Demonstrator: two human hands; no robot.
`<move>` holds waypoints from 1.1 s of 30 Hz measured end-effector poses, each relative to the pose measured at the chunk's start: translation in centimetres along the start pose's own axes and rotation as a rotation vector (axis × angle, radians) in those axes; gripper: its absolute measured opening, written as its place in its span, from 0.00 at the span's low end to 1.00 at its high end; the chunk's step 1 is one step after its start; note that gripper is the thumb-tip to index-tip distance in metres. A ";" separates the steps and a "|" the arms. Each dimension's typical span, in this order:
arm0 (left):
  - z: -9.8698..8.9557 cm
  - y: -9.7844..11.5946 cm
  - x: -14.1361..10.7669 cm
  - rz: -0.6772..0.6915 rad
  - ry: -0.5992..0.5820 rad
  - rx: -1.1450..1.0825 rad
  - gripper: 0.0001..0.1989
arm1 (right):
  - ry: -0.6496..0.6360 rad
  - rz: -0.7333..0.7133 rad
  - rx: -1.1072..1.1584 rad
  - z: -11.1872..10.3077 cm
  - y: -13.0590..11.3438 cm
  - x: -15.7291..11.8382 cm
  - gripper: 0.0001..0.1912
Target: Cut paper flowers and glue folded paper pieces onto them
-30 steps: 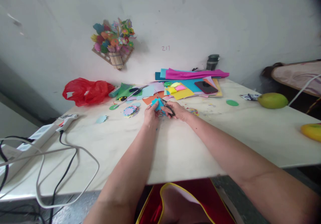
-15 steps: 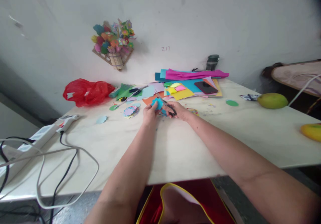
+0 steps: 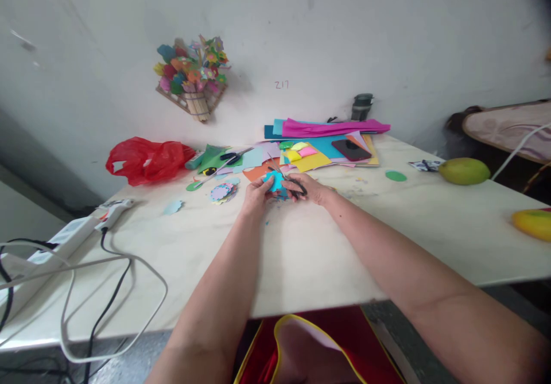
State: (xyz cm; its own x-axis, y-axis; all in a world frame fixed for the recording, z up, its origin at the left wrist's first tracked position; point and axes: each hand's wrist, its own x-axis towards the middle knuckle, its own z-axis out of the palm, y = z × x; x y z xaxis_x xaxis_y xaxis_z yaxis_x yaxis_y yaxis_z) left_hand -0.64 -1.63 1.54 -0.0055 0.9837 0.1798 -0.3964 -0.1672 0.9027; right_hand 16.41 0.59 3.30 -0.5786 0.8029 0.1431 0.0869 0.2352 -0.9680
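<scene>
Blue paper and black-handled scissors — both in hand.
Left hand pinches the paper; right hand grips the scissors — scalloped cutouts lie to the left.

Scissors in right hand

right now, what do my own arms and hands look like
Both the left forearm and right forearm show no sleeves; the right has a small spot near the wrist. The left hand and right hand wear no gloves. Any rings are too small to tell.
</scene>
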 end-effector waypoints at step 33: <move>0.7 0.7 -0.4 0.035 0.100 0.020 0.17 | -0.064 0.000 -0.078 0.6 -0.6 0.0 0.13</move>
State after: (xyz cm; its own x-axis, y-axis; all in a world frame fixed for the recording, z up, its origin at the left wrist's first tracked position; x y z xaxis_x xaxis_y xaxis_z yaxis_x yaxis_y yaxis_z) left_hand -0.25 -2.23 2.42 -0.1107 0.9789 0.1720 -0.3764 -0.2015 0.9043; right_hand 15.89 0.09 3.77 -0.6287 0.7672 0.1271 0.1489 0.2792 -0.9486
